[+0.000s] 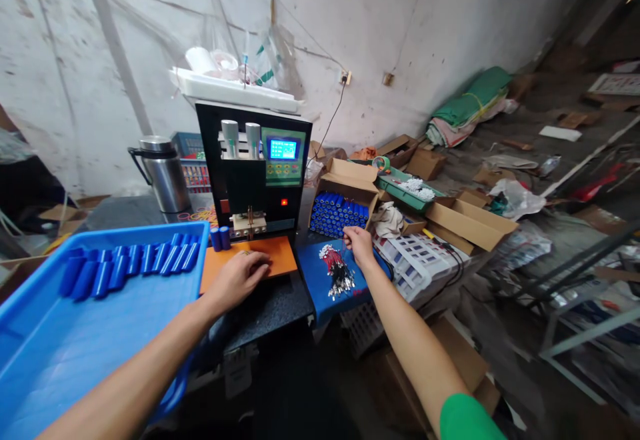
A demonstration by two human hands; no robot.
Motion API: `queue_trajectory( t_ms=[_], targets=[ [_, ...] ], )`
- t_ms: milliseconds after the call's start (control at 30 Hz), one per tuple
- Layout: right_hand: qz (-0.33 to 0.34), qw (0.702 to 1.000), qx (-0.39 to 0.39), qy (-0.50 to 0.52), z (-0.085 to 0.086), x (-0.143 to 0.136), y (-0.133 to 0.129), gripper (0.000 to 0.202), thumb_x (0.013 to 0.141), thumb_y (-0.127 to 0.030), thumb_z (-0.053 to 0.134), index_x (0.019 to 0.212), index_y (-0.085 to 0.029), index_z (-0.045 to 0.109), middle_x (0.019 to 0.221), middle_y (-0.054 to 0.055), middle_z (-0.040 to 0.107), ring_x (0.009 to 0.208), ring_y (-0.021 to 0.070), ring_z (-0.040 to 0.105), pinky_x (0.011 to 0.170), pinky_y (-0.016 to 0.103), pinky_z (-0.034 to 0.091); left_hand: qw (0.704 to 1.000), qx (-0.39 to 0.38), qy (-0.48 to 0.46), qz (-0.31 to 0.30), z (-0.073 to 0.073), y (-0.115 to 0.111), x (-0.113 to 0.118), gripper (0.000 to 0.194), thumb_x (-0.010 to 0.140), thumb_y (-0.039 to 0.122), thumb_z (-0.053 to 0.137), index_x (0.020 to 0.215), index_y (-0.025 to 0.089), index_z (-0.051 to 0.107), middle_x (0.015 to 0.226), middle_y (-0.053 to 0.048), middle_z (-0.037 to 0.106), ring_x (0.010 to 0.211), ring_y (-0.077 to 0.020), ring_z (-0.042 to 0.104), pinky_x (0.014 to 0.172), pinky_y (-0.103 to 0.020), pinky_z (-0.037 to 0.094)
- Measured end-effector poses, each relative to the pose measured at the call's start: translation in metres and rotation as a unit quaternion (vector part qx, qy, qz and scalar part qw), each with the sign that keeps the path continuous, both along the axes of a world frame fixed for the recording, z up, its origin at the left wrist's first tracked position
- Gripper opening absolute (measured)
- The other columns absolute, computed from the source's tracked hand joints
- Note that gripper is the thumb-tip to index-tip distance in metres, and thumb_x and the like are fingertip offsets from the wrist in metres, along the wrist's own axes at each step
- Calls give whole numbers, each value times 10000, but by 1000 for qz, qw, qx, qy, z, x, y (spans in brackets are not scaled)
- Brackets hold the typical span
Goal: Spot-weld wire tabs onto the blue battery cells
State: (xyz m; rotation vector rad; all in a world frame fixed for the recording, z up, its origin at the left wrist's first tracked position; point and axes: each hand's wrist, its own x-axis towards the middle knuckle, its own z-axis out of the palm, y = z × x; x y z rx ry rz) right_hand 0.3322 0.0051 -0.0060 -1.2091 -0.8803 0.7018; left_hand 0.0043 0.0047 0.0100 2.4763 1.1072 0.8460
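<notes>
Left of the left hand (243, 277), a big blue tray (75, 340); lies partly behind the left forearm. Beyond the left hand, a black machine (207, 130) with a lit display, a red light and two silver canisters on its front; bears a white foam tray (240, 90) on top. Just right of the right hand (359, 245), a white plastic crate (410, 263). Directly beyond the right fingers, an open carton (350, 172). Below and to the left of the right hand, a blue mat (313, 280). Under the left hand, an orange board (280, 257). Beyond and to the left of the left hand, near the machine, a steel jug (167, 180). At the board, left hand palm down with fingers loosely bent; underside hidden, so impossible to make out any hold. At the carton's near edge, above the mat, right hand with fingertips drawn in close; anything between them too small to see. Between the two hands, nearer the right, a spread bundle of red and black wires (336, 270); lies on the mat. Left of the left hand, blue cylinders (135, 260); lean in a row inside the tray. More of the same beyond the right hand, stacked in the carton, ends outward. Beyond the left wrist, two more (220, 239); stand upright by the machine.
</notes>
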Motion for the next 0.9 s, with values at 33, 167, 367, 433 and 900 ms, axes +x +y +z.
queue_trajectory(
  t_ms=[33, 167, 367, 433, 900],
  targets=[
    [3, 999, 15, 37, 4, -1, 1, 236, 658, -384, 683, 632, -179, 570, 528, -50, 520, 440, 80, 433, 399, 185, 291, 1000, 1, 1, 0, 0, 0, 0, 312, 887, 417, 471, 996, 205, 673, 965, -70, 726, 895, -243, 641, 814, -364, 489],
    [28, 995, 28, 96, 14, -7, 6, 249, 636, -361, 710, 622, -180, 539, 505, -58, 496, 424, 69, 418, 366, 169, 274, 1000, 3, 1, 0, -1, -1, 0, 314, 889, 414, 463, 1003, 207, 670, 962, -66, 728, 887, -239, 645, 809, -358, 494],
    [59, 991, 10, 116, 18, -18, 3, 276, 610, -346, 752, 613, -169, 541, 501, -52, 496, 426, 65, 415, 364, 172, 272, 1000, 1, -11, 2, 1, -2, 1, 317, 882, 436, 473, 974, 211, 676, 924, -62, 732, 872, -234, 658, 798, -349, 506],
    [75, 985, 39, 150, 23, -25, 0, 281, 621, -350, 760, 647, -169, 546, 538, -50, 510, 452, 67, 438, 385, 174, 302, 1000, -10, -20, 2, 1, -3, 1, 321, 881, 444, 481, 972, 205, 674, 911, -62, 736, 869, -233, 666, 797, -349, 515],
    [177, 941, 50, 284, 30, -161, -11, 248, 660, -342, 741, 703, -176, 563, 583, -51, 497, 485, 77, 459, 401, 190, 325, 987, -34, -158, 17, 9, -27, 5, 280, 830, 394, 613, 993, 174, 672, 839, -47, 730, 752, -170, 665, 722, -286, 543]
  ],
)
